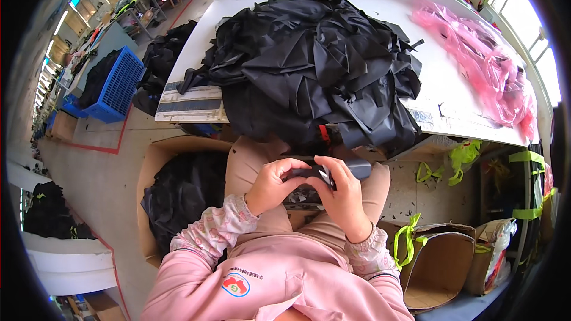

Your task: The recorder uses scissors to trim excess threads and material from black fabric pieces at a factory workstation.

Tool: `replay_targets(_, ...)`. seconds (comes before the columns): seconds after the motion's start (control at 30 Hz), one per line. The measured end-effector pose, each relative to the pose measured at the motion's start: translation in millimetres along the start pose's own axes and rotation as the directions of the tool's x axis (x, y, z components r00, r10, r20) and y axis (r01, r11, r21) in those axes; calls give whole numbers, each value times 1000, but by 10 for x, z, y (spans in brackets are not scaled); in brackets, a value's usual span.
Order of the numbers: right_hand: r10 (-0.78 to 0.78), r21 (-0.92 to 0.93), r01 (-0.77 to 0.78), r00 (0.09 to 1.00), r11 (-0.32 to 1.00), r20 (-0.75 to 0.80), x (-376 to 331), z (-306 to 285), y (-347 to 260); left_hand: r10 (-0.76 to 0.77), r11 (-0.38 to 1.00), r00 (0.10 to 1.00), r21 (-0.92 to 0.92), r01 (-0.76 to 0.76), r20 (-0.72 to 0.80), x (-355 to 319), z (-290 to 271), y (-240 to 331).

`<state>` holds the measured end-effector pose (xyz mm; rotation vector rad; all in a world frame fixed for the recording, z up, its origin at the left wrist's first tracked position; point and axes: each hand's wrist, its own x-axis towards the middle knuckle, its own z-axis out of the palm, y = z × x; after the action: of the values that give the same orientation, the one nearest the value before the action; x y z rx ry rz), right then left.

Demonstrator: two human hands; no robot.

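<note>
Over my lap, my left hand [269, 185] and my right hand [341, 195] are close together, both closed with thumbs and forefingers pinching a small piece of black fabric [304, 172]. A small pale, shiny bit shows by the right thumb; I cannot make out what it is. Just beyond the right hand lies a dark grey, smooth shape [360, 169], partly hidden by the fingers. In front of me a big heap of black fabric pieces [315, 59] covers the middle of the white table [184, 92] and hangs over its near edge.
A cardboard box of black fabric [184, 193] stands by my left leg. Pink plastic film [485, 59] lies on the table's right. Open cardboard boxes [439, 264] with a green-yellow tie [407, 241] are at lower right. A blue crate [113, 86] stands at far left.
</note>
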<state>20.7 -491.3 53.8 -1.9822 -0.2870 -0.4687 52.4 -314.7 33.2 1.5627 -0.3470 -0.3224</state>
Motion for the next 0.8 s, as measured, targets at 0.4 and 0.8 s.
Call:
replay_targets(0.4, 96, 111, -107, 990, 988, 104, 46, -83, 83, 514, 736, 856, 488, -470, 49, 71, -161, 107)
replay_targets(0.8, 176, 277, -219, 969, 936, 171, -12, -52, 113, -104, 775, 993, -621, 114, 53, -9, 96, -122)
